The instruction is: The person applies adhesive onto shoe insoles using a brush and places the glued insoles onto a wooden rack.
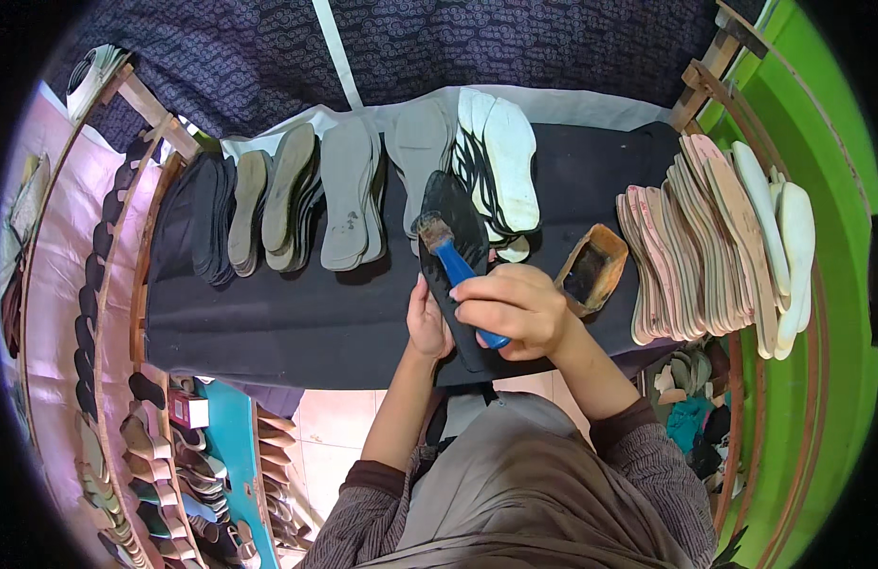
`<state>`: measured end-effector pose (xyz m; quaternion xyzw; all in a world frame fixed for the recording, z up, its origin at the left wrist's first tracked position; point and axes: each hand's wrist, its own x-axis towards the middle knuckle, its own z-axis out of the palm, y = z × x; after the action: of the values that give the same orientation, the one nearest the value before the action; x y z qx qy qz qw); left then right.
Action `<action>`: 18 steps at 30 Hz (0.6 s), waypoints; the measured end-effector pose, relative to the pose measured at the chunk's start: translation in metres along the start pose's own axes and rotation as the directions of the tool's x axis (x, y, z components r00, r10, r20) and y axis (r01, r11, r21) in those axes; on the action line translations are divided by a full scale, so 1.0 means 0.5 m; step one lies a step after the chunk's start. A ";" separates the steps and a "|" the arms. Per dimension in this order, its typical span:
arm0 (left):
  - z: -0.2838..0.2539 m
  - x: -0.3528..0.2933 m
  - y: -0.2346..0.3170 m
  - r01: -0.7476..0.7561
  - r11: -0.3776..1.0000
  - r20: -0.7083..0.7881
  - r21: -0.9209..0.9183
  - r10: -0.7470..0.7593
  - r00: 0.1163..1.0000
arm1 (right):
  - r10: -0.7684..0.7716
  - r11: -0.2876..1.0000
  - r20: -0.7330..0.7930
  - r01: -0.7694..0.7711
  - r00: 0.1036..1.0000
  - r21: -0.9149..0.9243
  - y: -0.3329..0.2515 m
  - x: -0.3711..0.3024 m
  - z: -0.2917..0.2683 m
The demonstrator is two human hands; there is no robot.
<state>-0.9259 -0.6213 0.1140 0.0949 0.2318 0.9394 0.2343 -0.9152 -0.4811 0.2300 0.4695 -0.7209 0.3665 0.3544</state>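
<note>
We judge the coating step in hand; our left hand (427, 322) grasps the black sole (455, 248) at table centre; our right hand (511, 308) clenches the blue-handled brush (458, 267) upon it; next, steady strokes toward the far tip.

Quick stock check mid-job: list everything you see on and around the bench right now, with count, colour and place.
black sole: one, black, bench centre, held up on edge.
brush: one, blue handle, worn bristles, against the black sole.
wooden box: one, brown with dark inside, right of the hands.
grey soles: several stacks, grey and dark, back left of the bench.
white soles: a few, white, back centre.
pink insoles: a long fanned row, pink and cream, right end.
bench cover: one, black cloth.
rack of soles: many, mixed colours, lower left.
left hand: holding the black sole.
right hand: gripping the brush.
</note>
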 end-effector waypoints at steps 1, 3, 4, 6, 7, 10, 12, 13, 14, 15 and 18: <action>0.003 0.002 0.001 0.006 0.999 0.011 -0.047 -0.006 1.000 | 0.005 1.000 0.044 -0.006 0.999 0.014 -0.003 -0.002 -0.001; 0.011 0.005 0.002 -0.064 0.998 -0.058 0.028 0.066 0.996 | 0.022 0.995 0.019 -0.024 1.000 0.092 -0.016 -0.017 0.006; 0.015 0.006 0.008 -0.079 0.997 0.002 -0.017 0.079 0.997 | 0.006 0.995 0.025 -0.008 1.000 0.104 -0.019 -0.028 0.009; 0.034 0.008 0.015 -0.085 0.996 0.016 -0.020 0.085 0.996 | 0.017 0.993 0.040 -0.022 0.999 0.116 -0.040 -0.032 0.008; 0.035 0.008 0.014 -0.083 0.996 0.015 -0.021 0.084 0.996 | 0.028 0.991 0.055 -0.035 0.998 0.126 -0.046 -0.032 0.008; 0.034 0.003 0.012 -0.092 0.994 0.048 -0.054 0.095 0.994 | 0.014 0.994 -0.004 -0.014 1.000 0.111 -0.034 -0.034 0.020; 0.044 0.003 0.014 -0.071 0.995 -0.071 -0.073 0.066 0.995 | -0.024 0.995 -0.042 0.028 0.999 0.092 -0.027 -0.033 0.027; 0.046 0.004 0.015 -0.061 0.995 -0.130 -0.084 0.050 0.990 | -0.020 0.996 -0.043 0.024 0.999 0.088 -0.030 -0.036 0.024; 0.036 0.004 0.015 -0.076 0.993 -0.054 -0.088 0.071 0.996 | -0.033 0.993 0.002 0.032 0.999 0.111 -0.036 -0.038 0.023; 0.026 0.004 0.014 -0.080 0.993 -0.057 -0.087 0.075 0.996 | -0.046 0.990 0.047 0.039 0.998 0.135 -0.040 -0.041 0.021; 0.021 0.005 0.008 -0.108 0.994 0.033 -0.009 0.108 0.994 | -0.009 0.990 0.051 0.002 0.999 0.142 -0.039 -0.047 0.013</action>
<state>-0.9264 -0.6191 0.1253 0.1223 0.2191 0.9497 0.1874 -0.8908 -0.4825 0.2107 0.5049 -0.7005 0.4036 0.3025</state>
